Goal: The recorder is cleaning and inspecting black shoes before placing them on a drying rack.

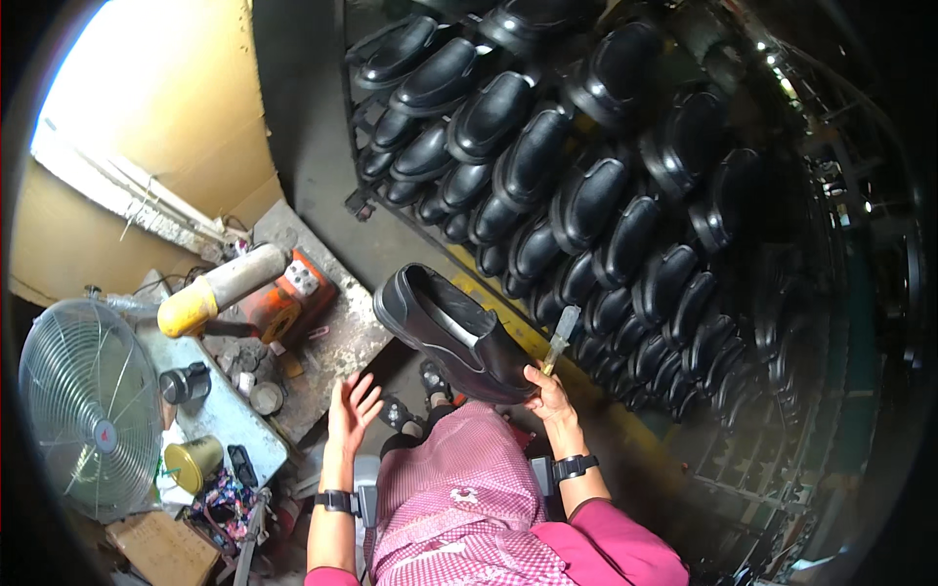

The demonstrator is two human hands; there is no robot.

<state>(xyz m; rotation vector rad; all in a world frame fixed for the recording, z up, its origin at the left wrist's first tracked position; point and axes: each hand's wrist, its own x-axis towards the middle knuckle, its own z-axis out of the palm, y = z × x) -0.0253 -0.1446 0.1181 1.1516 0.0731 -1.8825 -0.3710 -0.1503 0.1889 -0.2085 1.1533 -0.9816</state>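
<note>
In front of my apron, a black leather slip-on shoe (445,327) hangs in the air, its opening facing up and its toe end by my right hand (549,398). That hand grips the shoe at the toe end. A slim tool (561,337) with a pale, translucent upper part and a yellowish lower part sticks up from the same hand; its exact kind I cannot make out. My left hand (354,410) is apart from the shoe, to its lower left, with its fingers spread and nothing in them.
A rack (469,256) bearing rows of black shoes (532,156) stands ahead and right. At left are a worn workbench (327,366) with an orange machine (283,303), a yellow-and-grey cylinder (225,290), a dark jar (186,383), a yellow can (193,463) and a large fan (93,410).
</note>
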